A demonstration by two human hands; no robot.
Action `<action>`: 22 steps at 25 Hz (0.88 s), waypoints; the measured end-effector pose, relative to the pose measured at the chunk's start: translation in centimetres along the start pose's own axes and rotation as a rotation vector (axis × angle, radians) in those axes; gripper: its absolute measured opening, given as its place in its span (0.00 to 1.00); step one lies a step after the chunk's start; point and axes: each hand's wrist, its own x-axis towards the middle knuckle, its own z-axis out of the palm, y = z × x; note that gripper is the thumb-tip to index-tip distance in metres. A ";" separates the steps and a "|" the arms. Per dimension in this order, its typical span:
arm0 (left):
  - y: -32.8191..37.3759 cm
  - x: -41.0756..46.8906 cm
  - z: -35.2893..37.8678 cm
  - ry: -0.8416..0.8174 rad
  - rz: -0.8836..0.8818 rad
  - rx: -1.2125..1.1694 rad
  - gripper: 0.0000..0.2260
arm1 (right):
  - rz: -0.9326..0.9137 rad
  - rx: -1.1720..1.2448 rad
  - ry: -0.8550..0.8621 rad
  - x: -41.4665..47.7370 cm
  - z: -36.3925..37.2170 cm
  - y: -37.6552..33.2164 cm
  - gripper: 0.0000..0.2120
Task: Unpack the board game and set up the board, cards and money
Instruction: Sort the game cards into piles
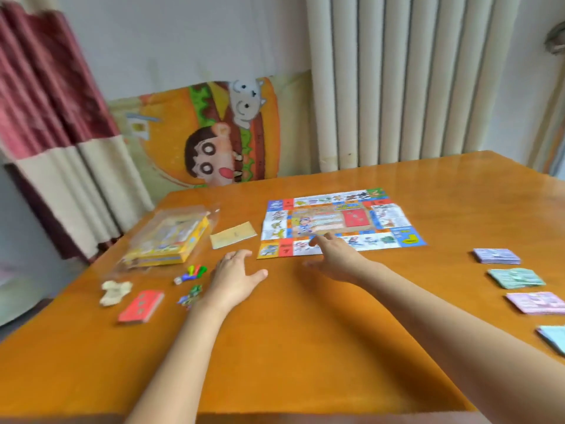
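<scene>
The colourful paper game board (342,220) lies unfolded flat on the orange wooden table (305,347). My right hand (333,257) reaches over its near edge with fingers spread, touching or just above the paper. My left hand (237,275) hovers open left of the board's near corner and holds nothing. A red card stack (141,306) lies at the near left. Several stacks of play money line the right side: purple (496,256), green (515,277), pink (536,302) and light blue (555,336).
The yellow game box (169,241) sits in a clear plastic wrapper at the left. A pale yellow sheet (233,235) lies between box and board. Small coloured pawns (192,272), green pieces (191,295) and crumpled paper (114,292) lie near the left hand.
</scene>
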 end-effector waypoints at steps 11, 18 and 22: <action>-15.5 -0.9 -8.9 -0.090 -0.609 0.367 0.38 | -0.200 -0.176 -0.113 3.4 6.0 -6.3 0.20; -13.5 -0.5 -9.3 -0.303 -0.642 0.266 0.38 | -0.190 -0.137 -0.128 2.4 6.1 -6.2 0.21; -12.6 -1.5 -9.3 -0.316 -0.673 0.169 0.35 | -0.197 -0.114 -0.076 0.5 6.9 -6.0 0.20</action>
